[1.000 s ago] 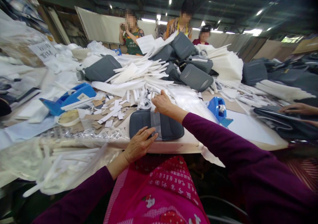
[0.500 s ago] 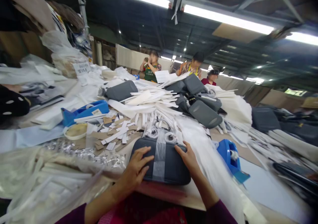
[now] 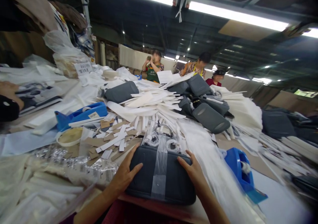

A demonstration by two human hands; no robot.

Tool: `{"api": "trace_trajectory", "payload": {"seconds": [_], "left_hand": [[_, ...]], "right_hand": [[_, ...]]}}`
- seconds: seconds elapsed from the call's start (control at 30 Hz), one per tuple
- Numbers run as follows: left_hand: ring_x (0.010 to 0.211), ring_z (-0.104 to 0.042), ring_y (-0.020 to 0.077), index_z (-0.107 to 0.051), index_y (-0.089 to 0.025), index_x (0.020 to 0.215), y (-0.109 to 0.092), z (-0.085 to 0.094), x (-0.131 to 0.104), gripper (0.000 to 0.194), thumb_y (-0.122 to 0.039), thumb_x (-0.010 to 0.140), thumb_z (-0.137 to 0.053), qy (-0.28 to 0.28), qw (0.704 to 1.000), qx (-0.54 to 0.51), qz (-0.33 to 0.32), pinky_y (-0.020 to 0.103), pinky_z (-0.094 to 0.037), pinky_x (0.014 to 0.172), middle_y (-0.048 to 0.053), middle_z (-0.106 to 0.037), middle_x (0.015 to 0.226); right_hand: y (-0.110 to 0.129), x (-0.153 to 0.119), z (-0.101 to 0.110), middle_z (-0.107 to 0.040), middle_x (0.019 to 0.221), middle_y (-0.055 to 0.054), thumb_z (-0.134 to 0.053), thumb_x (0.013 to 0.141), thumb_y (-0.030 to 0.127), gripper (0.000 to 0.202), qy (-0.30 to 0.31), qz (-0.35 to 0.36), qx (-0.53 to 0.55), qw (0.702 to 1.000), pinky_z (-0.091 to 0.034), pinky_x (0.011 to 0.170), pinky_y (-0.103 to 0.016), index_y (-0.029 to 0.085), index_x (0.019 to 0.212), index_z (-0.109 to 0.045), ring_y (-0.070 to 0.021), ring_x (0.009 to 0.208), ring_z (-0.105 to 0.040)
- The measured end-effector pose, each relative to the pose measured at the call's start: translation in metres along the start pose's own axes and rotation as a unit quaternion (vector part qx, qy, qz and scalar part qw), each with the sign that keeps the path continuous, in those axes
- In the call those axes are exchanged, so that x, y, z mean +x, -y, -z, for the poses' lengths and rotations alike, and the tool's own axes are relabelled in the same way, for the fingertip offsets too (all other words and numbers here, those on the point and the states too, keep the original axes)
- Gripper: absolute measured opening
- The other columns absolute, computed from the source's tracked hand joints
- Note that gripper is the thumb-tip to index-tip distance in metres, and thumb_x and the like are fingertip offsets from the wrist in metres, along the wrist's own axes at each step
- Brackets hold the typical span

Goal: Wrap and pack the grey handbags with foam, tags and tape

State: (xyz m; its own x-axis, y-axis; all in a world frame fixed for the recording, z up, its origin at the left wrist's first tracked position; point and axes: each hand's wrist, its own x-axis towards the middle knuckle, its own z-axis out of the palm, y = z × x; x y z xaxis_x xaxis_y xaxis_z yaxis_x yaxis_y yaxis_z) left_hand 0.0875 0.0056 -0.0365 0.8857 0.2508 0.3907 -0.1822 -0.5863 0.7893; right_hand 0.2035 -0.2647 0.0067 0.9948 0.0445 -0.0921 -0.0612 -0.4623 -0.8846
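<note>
A dark blue-grey handbag (image 3: 139, 176) lies at the table's front edge, a clear plastic strip (image 3: 159, 171) running over its middle. At its far side are handles (image 3: 173, 145) wrapped in white. My left hand (image 3: 126, 171) grips the bag's left side, thumb on the top face and fingers along the edge. On the opposite side, my right hand (image 3: 192, 169) holds the upper right corner, its thumb also on the face. The bag's underside is hidden.
Blue tape dispensers stand left (image 3: 81, 114) and right (image 3: 239, 171). Cardboard and paper scraps (image 3: 116, 138) lie left of the bag. Beyond are white foam strips (image 3: 151, 100) and several dark bags (image 3: 211, 117). Co-workers (image 3: 152, 68) are across the table; another person's hand (image 3: 11, 93) is far left.
The bag has come nearer to me. My left hand has slid from its face to its left side, while my right hand stays at the right corner.
</note>
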Motion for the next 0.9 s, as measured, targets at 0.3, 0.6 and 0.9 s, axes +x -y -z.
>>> {"api": "trace_trajectory", "payload": {"seconds": [0.3,0.6,0.9], "left_hand": [[0.13,-0.051,0.0282,-0.029,-0.029,0.148,0.007,0.027,-0.017,0.06,-0.037,0.093,-0.052,0.013,0.997,0.072,0.028,0.048,-0.049,0.104,0.009,-0.05,0.144],[0.135,-0.039,0.0281,-0.044,-0.022,0.139,-0.072,0.006,0.085,0.047,-0.021,0.092,-0.043,0.111,0.946,0.229,-0.203,0.052,-0.032,0.114,0.011,-0.044,0.143],[0.117,-0.056,0.0201,-0.058,-0.015,0.126,-0.113,-0.12,0.169,0.035,-0.019,0.097,-0.038,0.419,0.829,0.129,-0.348,0.043,-0.036,0.111,0.01,-0.065,0.123]], "right_hand": [[0.012,-0.018,-0.013,-0.059,0.128,-0.014,-0.074,0.065,0.051,0.088,0.029,-0.026,0.064,0.997,-0.047,0.096,-0.037,0.02,0.141,-0.041,-0.0293,0.112,-0.061],[0.008,-0.031,-0.005,-0.041,0.147,-0.016,-0.077,0.064,0.05,0.098,0.064,-0.076,0.26,0.96,-0.039,0.106,-0.039,0.021,0.145,-0.032,-0.0277,0.129,-0.048],[-0.018,-0.055,-0.001,-0.047,0.141,-0.016,-0.082,0.059,0.04,0.097,0.03,-0.15,0.411,0.899,-0.041,0.102,-0.042,0.019,0.142,-0.035,-0.0288,0.121,-0.053]]}}
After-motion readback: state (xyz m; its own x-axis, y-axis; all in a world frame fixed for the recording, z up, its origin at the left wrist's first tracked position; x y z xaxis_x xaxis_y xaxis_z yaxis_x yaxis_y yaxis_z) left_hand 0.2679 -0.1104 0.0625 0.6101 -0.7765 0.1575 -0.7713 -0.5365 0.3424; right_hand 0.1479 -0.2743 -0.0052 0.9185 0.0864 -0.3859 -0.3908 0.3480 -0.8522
